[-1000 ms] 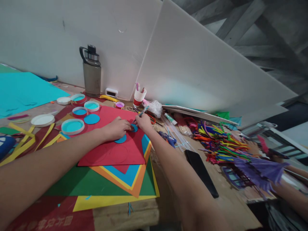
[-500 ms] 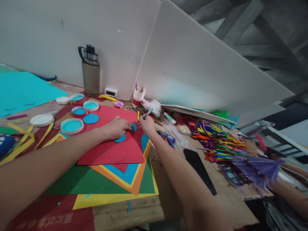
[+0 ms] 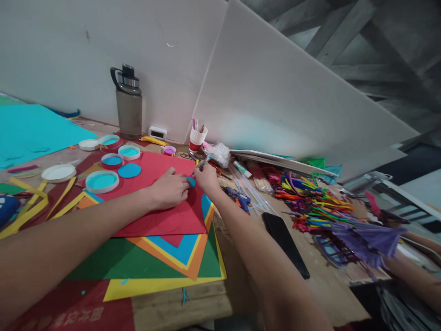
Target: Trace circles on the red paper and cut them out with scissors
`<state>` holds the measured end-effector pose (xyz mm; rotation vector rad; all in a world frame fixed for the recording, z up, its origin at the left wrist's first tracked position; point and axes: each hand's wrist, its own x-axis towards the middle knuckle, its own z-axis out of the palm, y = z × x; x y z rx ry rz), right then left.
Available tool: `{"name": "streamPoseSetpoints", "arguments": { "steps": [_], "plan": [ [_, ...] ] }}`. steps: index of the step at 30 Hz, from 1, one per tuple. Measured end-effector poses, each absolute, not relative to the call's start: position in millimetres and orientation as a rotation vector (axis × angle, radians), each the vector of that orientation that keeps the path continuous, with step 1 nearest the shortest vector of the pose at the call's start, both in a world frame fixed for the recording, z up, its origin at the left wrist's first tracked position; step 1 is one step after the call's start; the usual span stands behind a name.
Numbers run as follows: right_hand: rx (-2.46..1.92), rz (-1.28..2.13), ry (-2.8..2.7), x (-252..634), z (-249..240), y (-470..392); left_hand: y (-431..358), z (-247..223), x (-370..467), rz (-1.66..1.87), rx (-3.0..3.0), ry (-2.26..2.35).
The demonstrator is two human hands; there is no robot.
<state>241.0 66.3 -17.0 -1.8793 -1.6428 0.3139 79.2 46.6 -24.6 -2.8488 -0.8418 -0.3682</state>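
A red sheet (image 3: 151, 163) tops a stack of coloured paper, with faint circle outlines drawn near its front edge. On it my left hand (image 3: 171, 187) lies with fingers bent and close together, pressing a small blue paper circle (image 3: 191, 182) down at their tips. My right hand (image 3: 206, 178) is closed around a pen (image 3: 206, 159), its lower end hidden by the fingers beside that circle. A larger blue circle (image 3: 129, 170) rests on the sheet's left part. The second small circle is covered by my left hand.
White-rimmed lids (image 3: 102, 182) and a bottle (image 3: 129, 103) stand at the left and back. A paper cup (image 3: 197, 139) holds pens. To the right lie a glue gun (image 3: 243, 201), a black phone (image 3: 285, 243) and pipe cleaners (image 3: 320, 207). Another person's arm (image 3: 413, 280) enters at right.
My left hand has shifted slightly forward and right, now covering the second small blue circle. My right hand has moved a little left with the pen, around the circle's far edge.
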Motion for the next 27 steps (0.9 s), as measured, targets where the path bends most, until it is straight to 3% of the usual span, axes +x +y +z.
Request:
{"name": "streamPoseSetpoints", "arguments": {
  "steps": [27],
  "plan": [
    [-1.943,0.146,-2.035,211,-5,78,50,-34,77,-0.322,-2.828,-0.881]
  ]
}}
